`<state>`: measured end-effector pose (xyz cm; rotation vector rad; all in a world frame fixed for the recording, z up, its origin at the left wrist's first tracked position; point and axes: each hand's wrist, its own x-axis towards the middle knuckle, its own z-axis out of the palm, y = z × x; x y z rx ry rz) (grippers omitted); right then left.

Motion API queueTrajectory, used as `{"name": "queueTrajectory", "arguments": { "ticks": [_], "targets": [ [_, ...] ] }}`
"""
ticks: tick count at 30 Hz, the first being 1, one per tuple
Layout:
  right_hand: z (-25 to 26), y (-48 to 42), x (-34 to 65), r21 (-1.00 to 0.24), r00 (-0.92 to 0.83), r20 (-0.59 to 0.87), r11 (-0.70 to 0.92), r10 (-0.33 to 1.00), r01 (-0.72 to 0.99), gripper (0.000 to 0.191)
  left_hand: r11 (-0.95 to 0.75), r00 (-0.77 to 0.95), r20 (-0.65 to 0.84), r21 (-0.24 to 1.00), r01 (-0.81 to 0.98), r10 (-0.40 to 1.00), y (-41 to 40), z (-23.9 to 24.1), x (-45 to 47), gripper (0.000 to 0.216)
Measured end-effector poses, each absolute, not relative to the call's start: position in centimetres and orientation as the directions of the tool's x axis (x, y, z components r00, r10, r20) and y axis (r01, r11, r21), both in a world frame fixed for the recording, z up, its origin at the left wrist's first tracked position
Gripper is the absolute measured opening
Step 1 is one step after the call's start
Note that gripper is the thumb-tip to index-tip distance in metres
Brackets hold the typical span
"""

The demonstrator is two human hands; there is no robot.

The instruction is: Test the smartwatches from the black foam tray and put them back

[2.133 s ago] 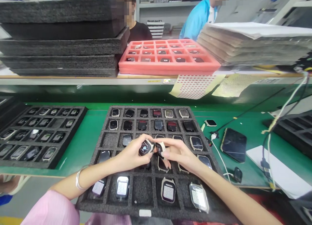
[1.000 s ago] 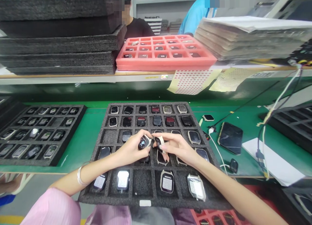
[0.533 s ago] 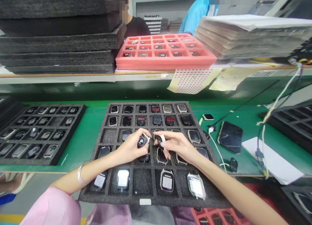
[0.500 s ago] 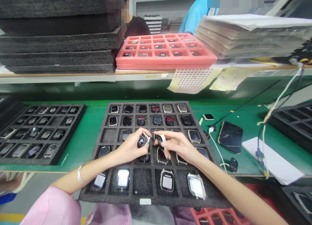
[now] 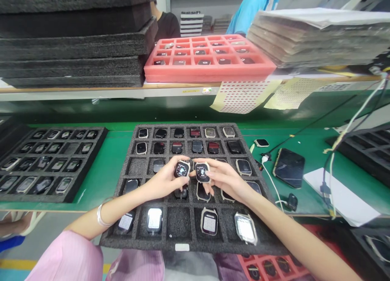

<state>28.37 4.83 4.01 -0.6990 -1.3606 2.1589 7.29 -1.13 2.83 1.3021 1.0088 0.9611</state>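
My left hand (image 5: 168,176) is closed on a light-framed smartwatch body (image 5: 182,169) with a lit dial. A second lit smartwatch body (image 5: 202,172), also pale-rimmed, is gripped in my right hand (image 5: 224,178), the thumb at its right edge. Both screens face up toward me, side by side and close together. Beneath the hands lies a black foam tray (image 5: 137,236) with watch bodies in most of its compartments. Along its near row, several screens glow white, among them a watch (image 5: 209,221). My hands and forearms hide some compartments.
Another foam tray of watches (image 5: 88,167) lies left. A phone (image 5: 289,168), a loose watch (image 5: 261,143), cables and white paper (image 5: 344,197) are on the right. Above, the shelf bears stacked black foam (image 5: 73,49), a pink tray (image 5: 210,74) and stacked sheets (image 5: 317,41). Two people are beyond.
Both watches have turned: their lit faces, tilted earlier, now face me squarely. The right one was almost edge-on before. My hands stay over the middle of the tray.
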Motion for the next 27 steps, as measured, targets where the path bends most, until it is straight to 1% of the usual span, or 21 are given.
{"name": "queueTrajectory", "arguments": {
  "ticks": [3, 6, 9, 12, 23, 27],
  "targets": [
    [3.95, 4.79, 28.28, -0.911, -0.736, -0.179, -0.393, 0.652, -0.127, 0.038, 0.16, 0.317, -0.087, 0.965, -0.209, 0.944, -1.12, 2.81, 7.41, 0.038],
    [3.77, 4.73, 28.3, -0.924, -0.704, -0.2, -0.369, 0.681, -0.094, 0.039, 0.236, 0.335, -0.136, 0.93, -0.281, 0.932, -1.16, 2.9, 7.44, 0.034],
    [3.49, 4.64, 28.43, -0.933, -0.681, -0.219, -0.354, 0.699, -0.064, 0.05, 0.248, 0.354, -0.146, 0.933, -0.261, 0.924, -1.27, 2.98, 7.38, 0.034],
    [3.24, 4.53, 28.54, -0.937, -0.684, -0.223, -0.347, 0.695, -0.047, 0.054, 0.24, 0.379, -0.137, 0.94, -0.24, 0.915, -1.42, 3.06, 7.37, 0.035],
    [3.18, 4.33, 28.75, -0.932, -0.699, -0.221, -0.359, 0.68, -0.054, 0.054, 0.237, 0.38, -0.148, 0.95, -0.202, 0.913, -1.64, 3.38, 7.46, 0.032],
    [3.01, 4.29, 28.73, -0.948, -0.688, -0.219, -0.318, 0.692, -0.018, 0.051, 0.227, 0.399, -0.138, 0.956, -0.187, 0.907, -1.66, 3.29, 7.47, 0.03]
  ]
}}
